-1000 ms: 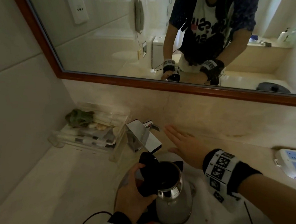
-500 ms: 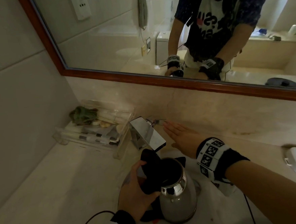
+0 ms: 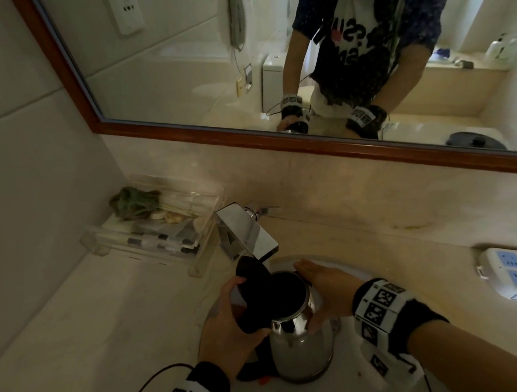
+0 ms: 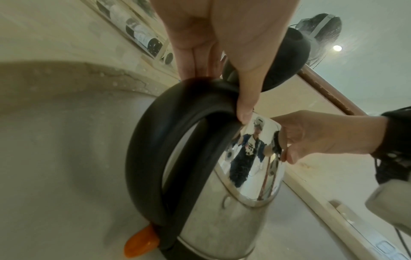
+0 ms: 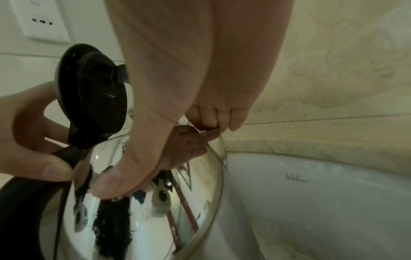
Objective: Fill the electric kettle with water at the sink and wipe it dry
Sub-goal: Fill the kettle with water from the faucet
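Note:
A steel kettle stands in the sink basin under the faucet spout, with its black lid flipped open. My left hand grips the black handle; the thumb lies along its top. My right hand clasps the kettle's upper body from the right, thumb on the steel near side, fingers curled over the far rim. In the right wrist view the right hand sits on the mirrored kettle. An orange switch shows at the handle's foot.
A clear plastic tray of toiletries sits on the counter left of the faucet. A white power strip lies on the counter at the right. A wood-framed mirror runs along the wall behind. A black cable trails from my left wrist.
My right hand has drawn back from beside the faucet and now clasps the kettle's upper body. The left hand keeps its hold on the handle.

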Available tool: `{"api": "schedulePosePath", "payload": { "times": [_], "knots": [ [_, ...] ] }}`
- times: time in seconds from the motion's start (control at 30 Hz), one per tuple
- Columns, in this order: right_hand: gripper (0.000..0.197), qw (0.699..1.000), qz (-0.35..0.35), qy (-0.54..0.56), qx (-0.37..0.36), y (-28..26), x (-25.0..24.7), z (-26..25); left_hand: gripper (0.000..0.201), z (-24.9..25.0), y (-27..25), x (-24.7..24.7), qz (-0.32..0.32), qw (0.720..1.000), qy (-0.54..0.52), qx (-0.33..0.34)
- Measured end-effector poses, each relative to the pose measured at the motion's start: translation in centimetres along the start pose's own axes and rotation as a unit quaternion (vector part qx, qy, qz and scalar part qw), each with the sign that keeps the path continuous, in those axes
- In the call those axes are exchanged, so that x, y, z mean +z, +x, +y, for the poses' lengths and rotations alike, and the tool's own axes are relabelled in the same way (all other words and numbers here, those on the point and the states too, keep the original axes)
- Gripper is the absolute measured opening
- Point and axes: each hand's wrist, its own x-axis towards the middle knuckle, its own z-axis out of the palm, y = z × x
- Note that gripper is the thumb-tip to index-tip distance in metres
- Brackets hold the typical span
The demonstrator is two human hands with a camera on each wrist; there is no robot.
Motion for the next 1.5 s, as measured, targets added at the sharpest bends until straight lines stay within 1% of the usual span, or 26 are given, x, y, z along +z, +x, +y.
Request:
{"api": "schedulePosePath", "payload": {
  "times": [0.13,0.43,0.6,0.77,0.9,1.0,1.17,1.5],
  "knots": [
    [0.118,1.0,0.003,0.005,0.013,0.1,0.2,-0.2,0.083,-0.2,0.1,0.0,0.001,1.0,-0.002,-0.001],
    [0.118,0.999,0.018,0.029,0.033,0.2,0.2,-0.6,0.08,-0.2,0.4,0.0,-0.003,1.0,-0.01,0.007],
    [0.118,0.998,0.032,0.043,0.04,0.0,0.3,-0.8,0.084,-0.5,0.6,0.1,0.004,1.0,-0.003,0.011],
    [0.119,0.997,0.05,0.042,0.041,0.0,0.3,-0.8,0.084,-0.4,0.5,0.0,0.004,1.0,-0.003,0.021],
    [0.12,0.997,0.044,0.036,0.046,0.3,0.2,-0.8,0.082,-0.5,0.6,0.1,0.006,1.0,-0.012,0.023],
    [0.121,0.998,0.039,0.024,0.045,0.4,0.0,-0.9,0.084,-0.7,0.7,0.1,0.013,1.0,-0.006,0.028],
    [0.119,0.998,0.038,0.022,0.046,0.2,-0.2,-1.3,0.084,-0.6,0.8,-0.1,0.002,1.0,-0.013,0.028],
    [0.116,0.998,0.041,0.015,0.046,0.0,-0.5,-1.7,0.084,-0.9,1.0,-0.1,0.004,0.999,-0.008,0.036]
  ]
}}
